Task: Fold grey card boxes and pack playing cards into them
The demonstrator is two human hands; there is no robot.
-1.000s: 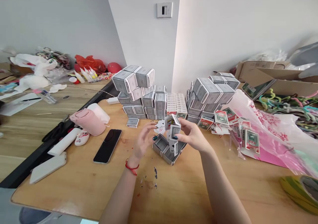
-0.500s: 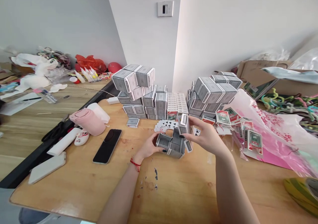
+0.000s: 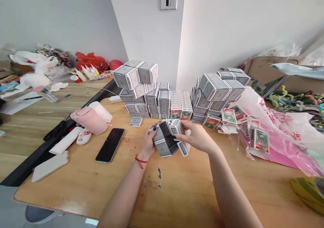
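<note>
One open playing-card box is held over the table; its left side is clasped in the left hand's curled fingers, folded cards at its right are pinched by the right hand; two card-block stacks are ranged behind; the box's dark interior is exposed.

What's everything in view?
card piece: one, grey, between hands
card stacks: two groups, grey, table's back
packs: two rows, white and red, between stacks
card boxes: several, red and green, right
table: one, brown, beneath
phone: one, black, left
rolled item: one, pink, left
tape roll: one, yellow, right
fuzzy stems: many, multicoloured, right
cartons: uncounted, brown, back right
bag: one, red, back left
bottles: several, white, back left
clutter: uncounted, mixed, both sides
bracelet: one, red, left wrist
left hand: one, dark nails, holding piece
right hand: one, dark nails, same
</note>
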